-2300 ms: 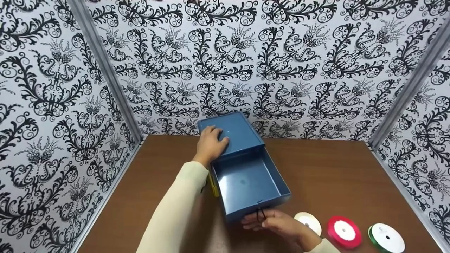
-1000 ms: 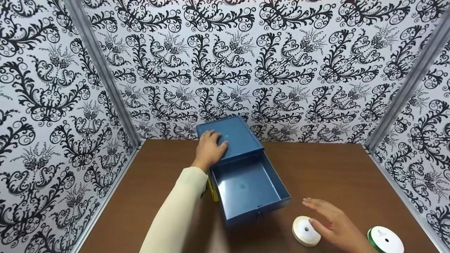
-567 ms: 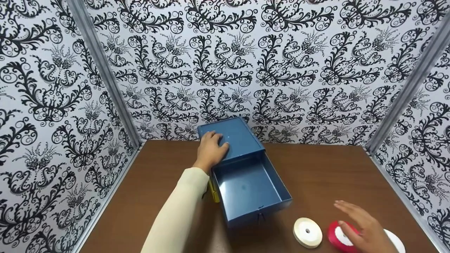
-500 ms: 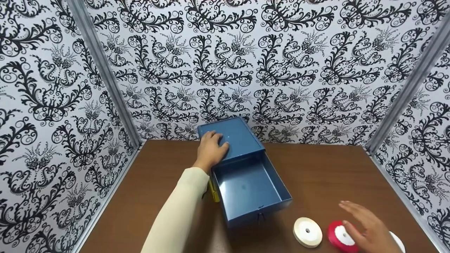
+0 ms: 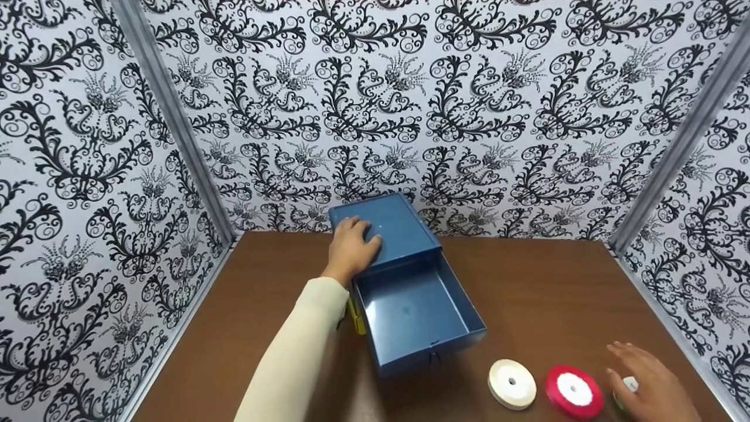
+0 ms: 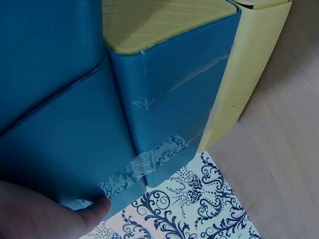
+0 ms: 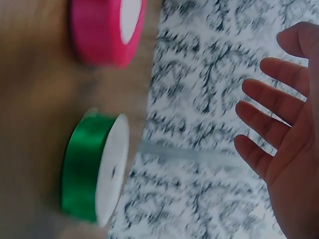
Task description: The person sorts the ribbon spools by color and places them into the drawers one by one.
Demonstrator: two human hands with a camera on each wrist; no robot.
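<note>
A blue drawer box (image 5: 404, 225) stands at the back of the table, its drawer (image 5: 410, 316) pulled out toward me with nothing inside. My left hand (image 5: 350, 249) rests on the box top near its left edge. In the left wrist view, a digit lies by clear tape (image 6: 144, 164) on the blue side. My right hand (image 5: 650, 381), fingers spread and holding nothing, hovers over the green ribbon spool (image 7: 82, 169), which it mostly hides in the head view. Left of that hand lie a pinkish-red ribbon spool (image 5: 574, 391) and a cream one (image 5: 511, 384).
A yellow part (image 5: 357, 322) shows along the left side of the box. A dark loop (image 5: 434, 358) hangs on the drawer front. Patterned walls (image 5: 375, 117) enclose the brown table (image 5: 551, 281) at the back and both sides.
My right hand has let go of the loop on the drawer front and moved right, past the cream and red spools, to the green one. The left hand stays on the box.
</note>
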